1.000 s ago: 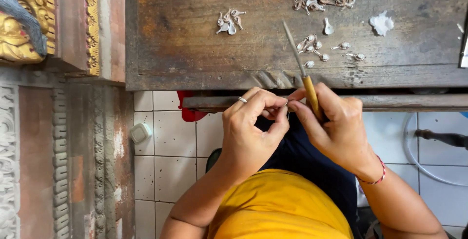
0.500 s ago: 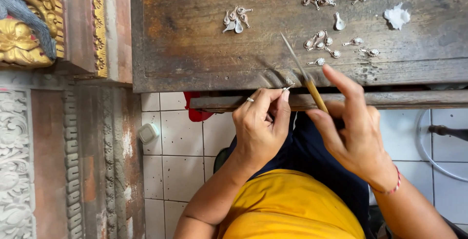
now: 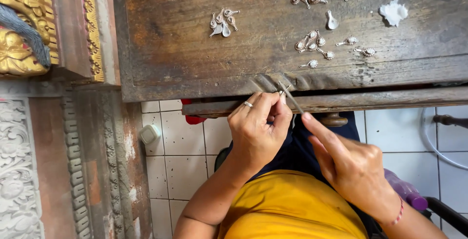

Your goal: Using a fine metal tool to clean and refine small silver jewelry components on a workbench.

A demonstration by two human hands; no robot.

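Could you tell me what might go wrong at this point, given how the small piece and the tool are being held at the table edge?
The left hand pinches a tiny silver piece right at the worn edge of the wooden table, so it may slip and fall to the tiled floor. The thin file in the right hand works close to the left fingers and could scrape them. A wide stroke might also knock the loose silver pieces lying nearby.

My shirt (image 3: 287, 205) is mustard yellow. Bench top (image 3: 195, 58) is dark weathered brown wood, silver-grey charms (image 3: 223, 22) on it, white scrap (image 3: 393, 12) too. Floor tiles (image 3: 180, 161) white, speckled. Carved panel (image 3: 19, 24) gold; pink bracelet (image 3: 399, 212).
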